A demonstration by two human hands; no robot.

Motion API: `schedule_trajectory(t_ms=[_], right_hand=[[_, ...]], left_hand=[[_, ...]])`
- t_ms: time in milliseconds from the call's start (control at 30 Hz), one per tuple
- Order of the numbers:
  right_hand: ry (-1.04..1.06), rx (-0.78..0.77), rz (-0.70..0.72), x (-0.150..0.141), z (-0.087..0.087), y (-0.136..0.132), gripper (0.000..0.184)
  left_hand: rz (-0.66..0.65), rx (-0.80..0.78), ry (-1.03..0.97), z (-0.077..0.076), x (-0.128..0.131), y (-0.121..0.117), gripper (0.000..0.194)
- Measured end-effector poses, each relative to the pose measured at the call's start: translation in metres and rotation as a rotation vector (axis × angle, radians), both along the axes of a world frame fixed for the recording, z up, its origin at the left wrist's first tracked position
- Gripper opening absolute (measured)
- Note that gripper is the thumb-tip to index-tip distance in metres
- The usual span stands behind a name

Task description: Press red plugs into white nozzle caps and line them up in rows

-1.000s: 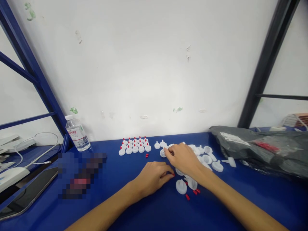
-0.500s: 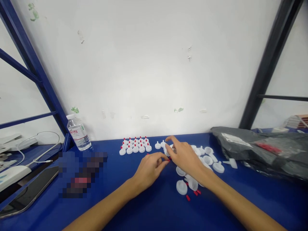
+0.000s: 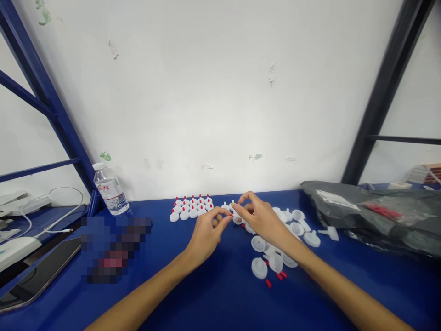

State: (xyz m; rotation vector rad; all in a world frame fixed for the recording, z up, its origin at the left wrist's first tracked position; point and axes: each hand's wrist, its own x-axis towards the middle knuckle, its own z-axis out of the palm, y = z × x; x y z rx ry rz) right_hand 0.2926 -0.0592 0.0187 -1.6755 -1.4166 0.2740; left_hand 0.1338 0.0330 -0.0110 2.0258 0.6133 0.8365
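My left hand [image 3: 206, 231] is closed in a pinch, with a small red tip cap [image 3: 231, 214] at its fingertips, partly hidden. Close by on the right, my right hand [image 3: 260, 217] has its thumb and forefinger apart, beside white nozzle caps [image 3: 225, 206] near the wall. Left of both hands stand rows of white nozzle caps with red tips [image 3: 193, 212]. Loose white caps [image 3: 259, 268] lie in a pile under and around my right hand and forearm, some upright, others tipped over. Several loose red tips [image 3: 268, 283] are scattered at the pile's front.
A water bottle [image 3: 110, 189] stands at the back left by the blue frame. Farther left lie a phone [image 3: 37, 276] and a white cable [image 3: 57, 225]. A pixelated item [image 3: 119, 253] covers part of the blue table. A grey plastic bag [image 3: 365, 216] occupies the right side.
My left hand has risen away from me with the red tip cap, toward the upright white caps. My right hand has shifted slightly, its thumb and forefinger still apart.
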Motion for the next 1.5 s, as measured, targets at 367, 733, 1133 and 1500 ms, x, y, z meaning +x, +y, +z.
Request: schedule_trajectory(t_ms=[367, 733, 1133, 1500], right_hand=[[0.299, 0.038, 0.174, -0.009, -0.011, 0.003, 0.029], [0.278, 0.150, 0.069, -0.012, -0.006, 0.003, 0.022], [0.253, 0.152, 0.091, -0.013, -0.003, 0.002, 0.017], [0.354, 0.121, 0.169, -0.013, -0.001, -0.002, 0.016]], left_hand=[[-0.056, -0.131, -0.144, 0.005, 0.001, -0.007, 0.029], [-0.034, -0.296, -0.272, 0.011, 0.001, -0.008, 0.039], [-0.064, -0.261, -0.250, 0.015, 0.000, -0.010, 0.037], [-0.014, -0.167, -0.262, 0.012, -0.003, -0.018, 0.023]])
